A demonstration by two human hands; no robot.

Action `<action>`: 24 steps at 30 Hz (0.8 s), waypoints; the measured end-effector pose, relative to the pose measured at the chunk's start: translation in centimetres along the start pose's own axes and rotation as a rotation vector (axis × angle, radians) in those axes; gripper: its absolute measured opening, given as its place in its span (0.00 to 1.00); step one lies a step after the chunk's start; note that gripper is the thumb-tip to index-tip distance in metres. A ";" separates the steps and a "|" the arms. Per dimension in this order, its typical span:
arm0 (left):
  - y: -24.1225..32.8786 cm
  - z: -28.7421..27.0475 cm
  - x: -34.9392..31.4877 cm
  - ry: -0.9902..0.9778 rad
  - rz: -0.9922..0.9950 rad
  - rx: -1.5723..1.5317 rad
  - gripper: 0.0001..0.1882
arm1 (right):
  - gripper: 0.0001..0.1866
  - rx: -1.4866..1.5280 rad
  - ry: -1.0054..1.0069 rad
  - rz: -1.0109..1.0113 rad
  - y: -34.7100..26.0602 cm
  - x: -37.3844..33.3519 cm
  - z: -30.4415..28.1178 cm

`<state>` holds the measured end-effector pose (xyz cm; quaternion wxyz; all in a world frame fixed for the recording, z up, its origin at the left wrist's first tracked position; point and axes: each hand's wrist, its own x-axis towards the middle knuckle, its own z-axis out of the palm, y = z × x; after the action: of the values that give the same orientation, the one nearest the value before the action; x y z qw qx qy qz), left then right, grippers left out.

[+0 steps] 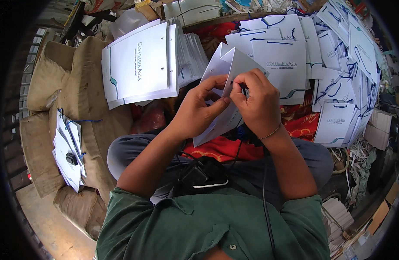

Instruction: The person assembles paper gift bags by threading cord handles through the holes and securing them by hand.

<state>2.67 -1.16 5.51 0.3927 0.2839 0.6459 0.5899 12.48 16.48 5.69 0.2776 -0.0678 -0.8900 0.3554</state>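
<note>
A white paper carrier bag (240,60) stands partly opened and tilted in front of me, above my crossed legs. My left hand (197,106) grips its near side edge, thumb and fingers on either side of the paper. At the bag's upper part, my right hand (258,97) is closed in a pinch, its fingertips close to those of the left. A small dark bit shows between the fingertips; whether it is cord or a hole's edge I cannot tell. A punched hole is visible on the bag's left panel.
A thick stack of white bags without handles (138,65) lies at the left. Finished-looking bags with blue cord handles (279,65) pile up at the right. More corded bags (69,151) rest on a brown cushioned seat (82,82). Red patterned cloth (225,147) lies beneath.
</note>
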 end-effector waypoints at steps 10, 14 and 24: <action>0.0 -0.1 -0.3 0.031 -0.067 -0.057 0.24 | 0.05 -0.015 0.004 -0.007 0.0 -0.2 0.2; -0.5 0.2 -0.1 0.145 -0.100 -0.125 0.17 | 0.04 0.018 -0.030 -0.012 -0.3 -0.3 0.5; -2.7 1.2 0.7 0.401 0.071 0.058 0.09 | 0.11 0.513 -0.133 0.259 0.3 -1.8 2.1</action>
<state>3.54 -0.35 2.71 0.2268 0.1946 0.7175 0.6292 12.86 14.91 3.39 0.1792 -0.0852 -0.7713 0.6047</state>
